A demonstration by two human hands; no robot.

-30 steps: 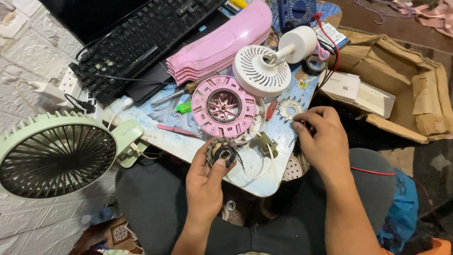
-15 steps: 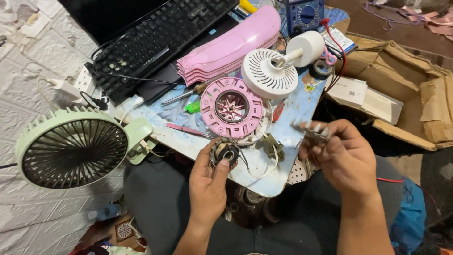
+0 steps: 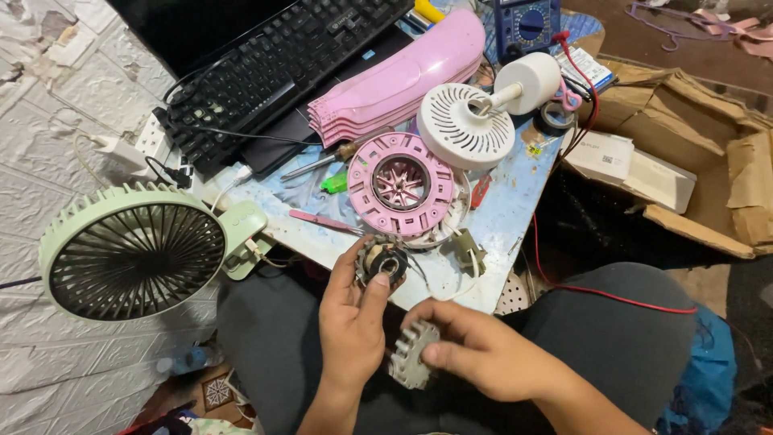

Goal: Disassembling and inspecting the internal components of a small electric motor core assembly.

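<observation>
At the near edge of the small table (image 3: 515, 201), the left hand (image 3: 350, 322) pinches a round motor core (image 3: 381, 264), its bore facing up toward the camera. Just below, the right hand (image 3: 475, 354) grips a grey toothed wheel (image 3: 413, 354), tilted leftward.

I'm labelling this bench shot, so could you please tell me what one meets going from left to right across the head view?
Green fan → left hand holding a small dark round part → right hand holding a grey toothed part → white box → torn cardboard.
</observation>
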